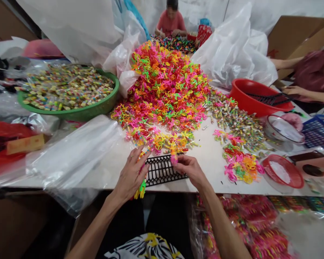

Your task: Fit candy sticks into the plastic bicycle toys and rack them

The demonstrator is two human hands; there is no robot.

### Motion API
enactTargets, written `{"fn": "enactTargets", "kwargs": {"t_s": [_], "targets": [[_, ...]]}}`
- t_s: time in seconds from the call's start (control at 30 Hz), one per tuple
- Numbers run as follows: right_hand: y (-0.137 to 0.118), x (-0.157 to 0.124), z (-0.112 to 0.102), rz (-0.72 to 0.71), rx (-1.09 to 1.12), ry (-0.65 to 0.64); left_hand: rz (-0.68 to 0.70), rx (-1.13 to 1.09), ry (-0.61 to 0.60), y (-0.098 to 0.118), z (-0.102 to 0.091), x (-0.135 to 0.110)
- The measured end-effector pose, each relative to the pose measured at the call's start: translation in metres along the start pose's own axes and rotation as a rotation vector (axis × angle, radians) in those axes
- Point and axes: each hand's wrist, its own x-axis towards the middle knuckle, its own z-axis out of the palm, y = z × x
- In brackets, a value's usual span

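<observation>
Pinching a pink plastic piece (174, 159) with my right hand (190, 171), I work at the desk (213, 165), close to the big bright pile of plastic pieces (164, 90). My left hand (130, 176) is closed around yellow-green pieces (140, 190). A black plastic rack (162, 169) lies on the desk between my hands.

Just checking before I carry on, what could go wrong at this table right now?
The black plastic lattice lies near the table's front edge, so a nudge from the right hand might knock it off. The colourful plastic pieces are heaped steeply and could slide into the small wrapped items beside them, mixing both.
</observation>
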Motion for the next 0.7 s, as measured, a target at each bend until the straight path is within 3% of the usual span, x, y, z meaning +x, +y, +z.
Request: {"fn": "enactTargets", "kwargs": {"t_s": [0.13, 0.27, 0.4, 0.5, 0.6, 0.7], "targets": [[0.024, 0.010, 0.040, 0.060, 0.018, 0.154, -0.007, 0.000, -0.017, 0.002, -0.002, 0.000], [0.039, 0.023, 0.059, 0.024, -0.011, 0.261, -0.024, -0.030, -0.017, 0.002, -0.002, 0.000], [0.046, 0.026, 0.061, -0.272, -0.418, 0.421, -0.063, -0.123, 0.006, 0.003, -0.002, -0.002], [0.049, 0.023, 0.059, -0.439, -0.799, 0.435, -0.131, -0.111, 0.068, 0.008, -0.007, -0.005], [0.046, 0.022, 0.054, -0.380, -0.974, 0.369, -0.154, 0.041, 0.112, 0.014, -0.011, -0.006], [0.037, 0.024, 0.049, -0.296, -0.956, 0.331, -0.112, 0.123, 0.051, 0.016, -0.009, -0.006]]}}
